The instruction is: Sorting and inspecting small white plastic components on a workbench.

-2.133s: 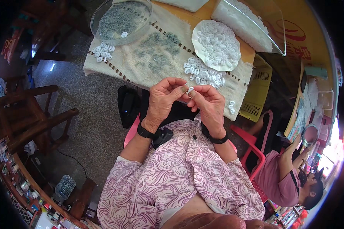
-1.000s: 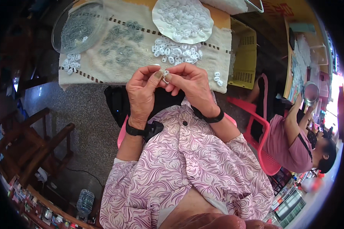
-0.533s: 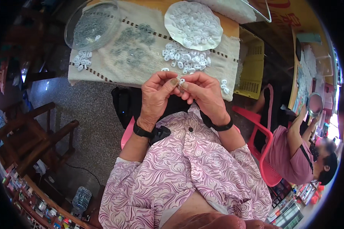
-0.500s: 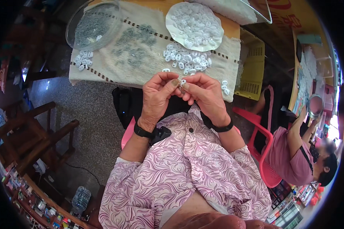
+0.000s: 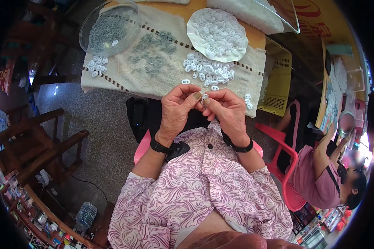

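My left hand (image 5: 179, 111) and my right hand (image 5: 229, 113) meet just off the table's near edge, thumbs and fingertips pinched together. Between them is a small white plastic piece (image 5: 203, 97), partly covered by the fingers; any finer part in the pinch is too small to make out. Beyond the hands, a heap of white oval two-hole pieces (image 5: 210, 70) lies on the beige cloth (image 5: 153, 85). More fill a round white scalloped dish (image 5: 242, 50) behind the heap. Little grey springlike pieces (image 5: 149, 65) lie in loose clumps to the left.
A clear round bowl (image 5: 82, 39) of grey pieces stands at the far left, with a small white cluster (image 5: 97, 65) beside it. Three white pieces (image 5: 248, 101) line the right side. A yellow crate (image 5: 278, 79) and a seated person (image 5: 316, 178) on a red chair are at right.
The whole view has shifted slightly, so the table sits a little lower and further right. Both hands stay pinched around the white piece, with only slight finger movement.
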The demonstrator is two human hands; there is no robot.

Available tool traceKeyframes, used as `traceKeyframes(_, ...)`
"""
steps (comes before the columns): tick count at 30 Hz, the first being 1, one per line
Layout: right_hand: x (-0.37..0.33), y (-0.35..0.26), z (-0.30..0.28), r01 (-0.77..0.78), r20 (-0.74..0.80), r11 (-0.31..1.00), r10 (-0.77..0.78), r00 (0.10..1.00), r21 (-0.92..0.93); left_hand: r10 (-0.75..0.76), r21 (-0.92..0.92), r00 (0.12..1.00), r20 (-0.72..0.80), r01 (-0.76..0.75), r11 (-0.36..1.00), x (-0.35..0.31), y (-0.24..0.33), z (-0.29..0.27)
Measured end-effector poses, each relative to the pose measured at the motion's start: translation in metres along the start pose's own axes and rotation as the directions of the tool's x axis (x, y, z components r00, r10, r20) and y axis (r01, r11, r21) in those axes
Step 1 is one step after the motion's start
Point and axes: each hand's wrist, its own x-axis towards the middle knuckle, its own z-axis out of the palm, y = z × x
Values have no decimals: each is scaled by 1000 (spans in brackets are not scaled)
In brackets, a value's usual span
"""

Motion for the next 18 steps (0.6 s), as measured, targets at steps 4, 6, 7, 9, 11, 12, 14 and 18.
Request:
traceKeyframes(4, -3, 1, 4, 82, -26, 993, -84, 996, -88, 26, 59, 999, -19, -25, 998, -1, -1, 0)
traceKeyframes(6, -5, 2, 7, 112, -37, 987, -117, 992, -117, 82, 160, 997, -6, -80, 984, -1, -1, 0)
traceKeyframes(7, -5, 3, 7, 150, -47, 975, -160, 986, -164, 83, 161, 997, -8, -81, 984, -1, 0, 1)
traceKeyframes(9, -6, 5, 8, 187, -54, 960, -202, 978, -211, 119, 248, 993, -9, -113, 962, -2, 3, 3)
traceKeyframes(11, -6, 5, 9, 249, -30, 909, -274, 961, -334, 129, 248, 991, -18, -121, 961, -3, 5, 5)
traceKeyframes(12, -6, 5, 10, 249, -29, 909, -274, 961, -334, 140, 249, 990, -25, -129, 960, -4, 5, 6)
traceKeyframes(14, -6, 6, 12, 357, 8, 824, -394, 919, -439, 153, 289, 988, -17, -141, 947, -4, 4, 3)
traceKeyframes(18, -5, 3, 10, 387, 67, 769, -413, 908, -509, 173, 344, 985, -11, -159, 925, -5, 3, 2)
